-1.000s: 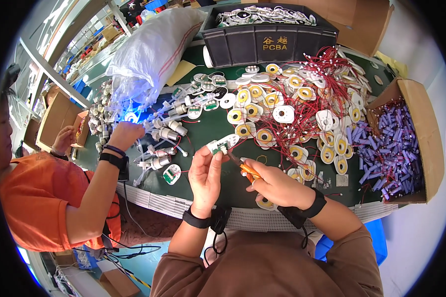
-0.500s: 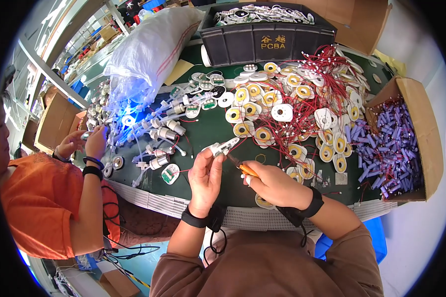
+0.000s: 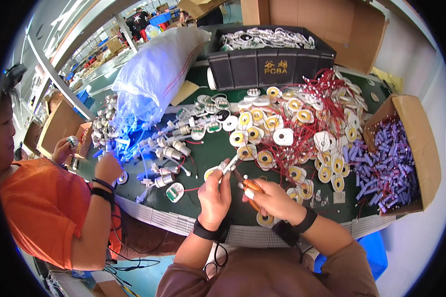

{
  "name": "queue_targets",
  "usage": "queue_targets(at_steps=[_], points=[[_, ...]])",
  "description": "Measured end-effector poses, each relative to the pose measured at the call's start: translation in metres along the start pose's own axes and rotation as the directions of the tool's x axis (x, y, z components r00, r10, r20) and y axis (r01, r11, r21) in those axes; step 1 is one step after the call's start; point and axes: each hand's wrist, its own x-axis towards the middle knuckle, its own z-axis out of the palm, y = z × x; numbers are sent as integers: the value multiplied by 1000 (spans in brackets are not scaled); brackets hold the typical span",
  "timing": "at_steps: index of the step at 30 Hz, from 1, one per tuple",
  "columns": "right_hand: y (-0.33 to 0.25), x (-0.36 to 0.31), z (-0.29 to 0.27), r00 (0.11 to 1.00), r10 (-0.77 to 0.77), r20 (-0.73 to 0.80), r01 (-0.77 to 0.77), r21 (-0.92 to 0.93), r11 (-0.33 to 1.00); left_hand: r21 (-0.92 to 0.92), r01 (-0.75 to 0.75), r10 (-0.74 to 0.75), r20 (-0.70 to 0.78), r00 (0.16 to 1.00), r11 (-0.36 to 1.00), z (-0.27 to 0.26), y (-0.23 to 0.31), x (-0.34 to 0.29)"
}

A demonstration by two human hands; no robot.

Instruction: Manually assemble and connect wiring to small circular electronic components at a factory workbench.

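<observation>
My left hand [image 3: 214, 200] pinches a small white plastic piece [image 3: 229, 167], tilted up between thumb and fingers. In my right hand [image 3: 275, 199] is a pair of orange-handled pliers [image 3: 251, 186]. Its dark jaws point at the white piece and are close to it; whether they touch cannot be made out. Just left of my left hand lies a white part with a green circuit board [image 3: 174, 192] and a red wire. Beyond my hands spreads a heap of white parts with yellow rings [image 3: 265, 158], tangled with red wires [image 3: 302, 141].
At right, a cardboard box [image 3: 421, 143] holds many purple cylinders [image 3: 386, 163]. Behind the heap stands a black bin [image 3: 272, 67] of white parts. A white sack [image 3: 158, 69] and small motors with tubes [image 3: 166, 153] lie left, near a co-worker in an orange shirt [image 3: 49, 208].
The view has tilted, so the table sits lower in the picture. The pliers' handles now show farther apart. The co-worker's nearer hand has moved down toward the motors, away from the other hand.
</observation>
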Motion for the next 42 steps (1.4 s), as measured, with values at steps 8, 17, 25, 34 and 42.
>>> queue_targets(at_steps=[8, 17, 25, 34, 42], points=[[27, 7, -52, 960, -107, -257, 55, -204, 977, -567, 241, -401, -174, 899, 787, -28, -28, 1], [12, 2, -67, 956, -253, -146, 79, -703, 707, -686, 386, -537, -9, 844, 617, -39, -38, 2], [5, -16, -52, 969, -216, -117, -20, -914, 405, -717, 460, -569, 107, 815, 524, -37, -39, -5], [-15, 8, -104, 989, -99, -113, 15, -580, 814, -719, 520, -583, 197, 788, 460, -33, -46, -5], [-6, 10, -93, 869, -481, -116, 230, -766, 600, -733, 525, -588, 212, 781, 433, -27, -45, -4]])
